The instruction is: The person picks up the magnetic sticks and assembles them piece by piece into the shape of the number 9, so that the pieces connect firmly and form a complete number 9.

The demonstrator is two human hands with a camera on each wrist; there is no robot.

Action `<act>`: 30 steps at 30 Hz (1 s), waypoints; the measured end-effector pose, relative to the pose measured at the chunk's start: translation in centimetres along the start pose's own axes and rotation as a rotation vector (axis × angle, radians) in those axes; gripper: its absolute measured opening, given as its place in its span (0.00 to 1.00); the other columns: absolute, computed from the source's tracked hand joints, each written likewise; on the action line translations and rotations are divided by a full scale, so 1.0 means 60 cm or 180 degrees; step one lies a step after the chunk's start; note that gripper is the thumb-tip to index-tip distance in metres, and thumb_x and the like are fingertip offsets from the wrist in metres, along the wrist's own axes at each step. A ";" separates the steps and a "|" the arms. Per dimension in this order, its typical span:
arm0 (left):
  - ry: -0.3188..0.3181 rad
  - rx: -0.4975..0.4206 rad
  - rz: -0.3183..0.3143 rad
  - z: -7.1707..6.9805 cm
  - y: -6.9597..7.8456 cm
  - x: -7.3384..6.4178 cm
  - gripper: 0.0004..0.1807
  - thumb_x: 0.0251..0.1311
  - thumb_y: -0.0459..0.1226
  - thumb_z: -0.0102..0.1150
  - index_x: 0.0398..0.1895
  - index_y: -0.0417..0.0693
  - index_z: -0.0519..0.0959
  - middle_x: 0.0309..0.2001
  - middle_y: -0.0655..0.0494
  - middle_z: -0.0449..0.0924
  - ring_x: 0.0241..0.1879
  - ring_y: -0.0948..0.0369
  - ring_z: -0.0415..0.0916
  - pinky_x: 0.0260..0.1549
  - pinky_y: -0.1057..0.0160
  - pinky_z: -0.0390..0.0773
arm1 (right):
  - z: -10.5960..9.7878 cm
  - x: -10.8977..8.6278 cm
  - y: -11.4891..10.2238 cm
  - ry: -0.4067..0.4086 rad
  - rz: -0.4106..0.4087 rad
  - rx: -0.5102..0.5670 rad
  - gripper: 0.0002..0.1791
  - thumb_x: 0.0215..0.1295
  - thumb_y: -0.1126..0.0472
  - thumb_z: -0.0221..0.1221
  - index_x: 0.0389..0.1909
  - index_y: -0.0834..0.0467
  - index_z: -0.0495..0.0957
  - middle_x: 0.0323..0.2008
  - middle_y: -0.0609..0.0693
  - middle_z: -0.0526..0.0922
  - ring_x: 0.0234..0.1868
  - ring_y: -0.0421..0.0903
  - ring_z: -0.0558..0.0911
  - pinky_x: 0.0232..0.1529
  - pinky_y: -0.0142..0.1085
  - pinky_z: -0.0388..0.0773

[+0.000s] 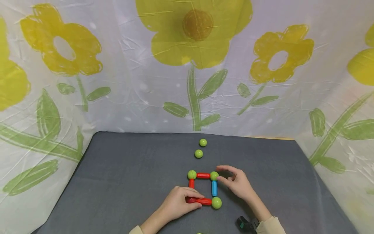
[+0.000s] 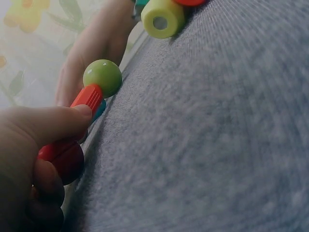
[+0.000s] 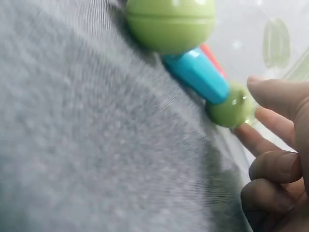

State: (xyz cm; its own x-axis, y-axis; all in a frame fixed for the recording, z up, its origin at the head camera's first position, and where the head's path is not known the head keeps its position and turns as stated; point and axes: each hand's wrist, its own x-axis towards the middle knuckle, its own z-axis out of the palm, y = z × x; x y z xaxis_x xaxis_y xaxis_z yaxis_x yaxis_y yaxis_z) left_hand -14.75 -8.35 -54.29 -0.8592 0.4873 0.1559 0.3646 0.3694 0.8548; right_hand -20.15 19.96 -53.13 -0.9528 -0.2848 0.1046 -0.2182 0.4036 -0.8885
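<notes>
A square of magnetic rods and balls lies on the table. Its sides are red rods (image 1: 203, 175) at the back, left and front, with a blue rod (image 1: 214, 188) on the right. Green balls sit at the back-left corner (image 1: 192, 175), back-right corner (image 1: 214, 175) and front-right corner (image 1: 216, 203); a dark red ball (image 1: 190, 200) forms the front-left one. My left hand (image 1: 175, 204) pinches the front red rod (image 2: 90, 96) beside the red ball, thumb along it. At the back-right green ball (image 3: 231, 106), my right hand (image 1: 240, 184) has thumb and forefinger spread, fingertips right by the ball.
Two loose green balls (image 1: 198, 153) lie behind the square on the dark grey tablecloth (image 1: 131, 162). A yellow-green piece (image 2: 163, 19) with a metal end shows near the table's front. A black wrist device (image 1: 245, 224) is by the right sleeve. Flower-printed curtain (image 1: 131, 97) surrounds the table.
</notes>
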 end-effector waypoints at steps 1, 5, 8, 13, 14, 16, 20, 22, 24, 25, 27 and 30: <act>0.0001 0.0012 0.0006 0.000 -0.001 0.000 0.10 0.61 0.42 0.79 0.46 0.61 0.93 0.43 0.69 0.89 0.43 0.73 0.83 0.46 0.68 0.83 | 0.001 0.004 0.001 -0.0054 0.0041 -0.0019 0.21 0.69 0.54 0.72 0.60 0.56 0.85 0.53 0.53 0.88 0.12 0.32 0.57 0.16 0.28 0.60; -0.0008 0.0035 0.0013 0.000 -0.001 0.000 0.10 0.62 0.42 0.78 0.47 0.61 0.93 0.44 0.70 0.89 0.43 0.74 0.83 0.46 0.68 0.83 | 0.004 0.010 0.005 -0.0221 0.0105 -0.0077 0.19 0.69 0.55 0.72 0.59 0.54 0.87 0.50 0.51 0.89 0.12 0.33 0.57 0.16 0.27 0.60; -0.0004 0.0023 0.0011 0.000 0.000 0.000 0.10 0.62 0.42 0.78 0.46 0.61 0.93 0.44 0.69 0.89 0.43 0.73 0.83 0.45 0.68 0.83 | 0.003 0.009 0.005 -0.0272 0.0069 -0.0061 0.18 0.68 0.58 0.73 0.58 0.53 0.87 0.48 0.50 0.89 0.12 0.34 0.57 0.15 0.28 0.60; 0.0013 -0.0007 -0.0008 0.000 0.001 0.002 0.10 0.61 0.41 0.79 0.46 0.61 0.93 0.43 0.69 0.90 0.43 0.73 0.83 0.45 0.68 0.83 | 0.000 0.007 0.004 -0.0260 -0.0025 -0.0092 0.18 0.68 0.57 0.72 0.57 0.52 0.86 0.43 0.49 0.88 0.12 0.33 0.56 0.15 0.28 0.59; 0.0014 -0.0011 -0.0018 0.000 0.002 0.002 0.10 0.61 0.41 0.79 0.46 0.61 0.93 0.43 0.69 0.89 0.43 0.73 0.83 0.45 0.68 0.83 | 0.001 0.007 0.003 -0.0253 -0.0027 -0.0103 0.18 0.68 0.57 0.72 0.58 0.52 0.86 0.42 0.48 0.87 0.12 0.33 0.57 0.15 0.28 0.59; 0.0015 -0.0007 -0.0028 0.000 0.002 0.002 0.10 0.61 0.41 0.79 0.46 0.61 0.93 0.43 0.69 0.89 0.43 0.73 0.83 0.45 0.68 0.82 | 0.001 0.007 0.003 -0.0240 -0.0003 -0.0115 0.18 0.69 0.57 0.72 0.57 0.52 0.86 0.41 0.48 0.87 0.12 0.33 0.56 0.15 0.27 0.59; 0.0025 0.0015 -0.0020 0.000 0.002 0.001 0.10 0.61 0.41 0.79 0.45 0.61 0.93 0.43 0.70 0.89 0.43 0.73 0.83 0.44 0.68 0.82 | 0.003 0.008 0.003 -0.0234 0.0065 -0.0085 0.17 0.69 0.58 0.72 0.57 0.52 0.86 0.43 0.49 0.86 0.13 0.33 0.57 0.16 0.27 0.58; 0.0049 0.0026 -0.0020 0.000 0.002 0.000 0.10 0.61 0.41 0.79 0.45 0.60 0.93 0.43 0.70 0.89 0.43 0.73 0.83 0.44 0.69 0.82 | 0.003 0.008 0.005 -0.0236 0.0070 -0.0072 0.17 0.69 0.59 0.72 0.57 0.53 0.86 0.45 0.51 0.87 0.13 0.32 0.57 0.16 0.27 0.58; 0.0082 0.0041 -0.0029 0.001 0.002 0.000 0.10 0.61 0.40 0.79 0.45 0.60 0.93 0.43 0.70 0.89 0.43 0.73 0.83 0.44 0.69 0.82 | 0.003 0.008 0.007 -0.0237 0.0050 -0.0054 0.17 0.69 0.59 0.71 0.57 0.55 0.86 0.48 0.53 0.87 0.14 0.32 0.57 0.16 0.28 0.59; 0.0100 0.0049 -0.0030 0.001 0.002 0.000 0.10 0.61 0.40 0.79 0.45 0.60 0.93 0.43 0.70 0.89 0.43 0.73 0.83 0.44 0.69 0.83 | 0.003 0.008 0.007 -0.0240 0.0046 -0.0040 0.17 0.69 0.59 0.71 0.57 0.56 0.86 0.49 0.55 0.87 0.14 0.33 0.57 0.16 0.28 0.59; 0.0130 0.0052 -0.0037 0.001 0.003 0.000 0.10 0.60 0.40 0.79 0.45 0.60 0.93 0.42 0.70 0.89 0.43 0.73 0.83 0.43 0.69 0.83 | 0.002 0.008 0.007 -0.0247 0.0038 -0.0024 0.17 0.70 0.60 0.71 0.58 0.57 0.86 0.50 0.56 0.87 0.14 0.33 0.58 0.17 0.28 0.60; 0.0154 0.0051 -0.0036 0.002 0.004 -0.002 0.10 0.60 0.39 0.80 0.45 0.60 0.94 0.42 0.70 0.89 0.42 0.73 0.83 0.44 0.68 0.83 | 0.002 0.006 0.005 -0.0254 0.0054 0.0009 0.18 0.70 0.59 0.71 0.58 0.58 0.85 0.51 0.57 0.87 0.15 0.33 0.59 0.17 0.29 0.60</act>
State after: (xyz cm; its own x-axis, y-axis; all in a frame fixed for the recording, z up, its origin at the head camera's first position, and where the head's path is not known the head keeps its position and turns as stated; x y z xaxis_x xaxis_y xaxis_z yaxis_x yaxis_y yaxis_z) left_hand -14.55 -8.23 -54.15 -0.8795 0.4443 0.1704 0.3601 0.3874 0.8487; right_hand -20.51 19.88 -53.41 -0.9365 -0.3464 0.0537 -0.2014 0.4064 -0.8912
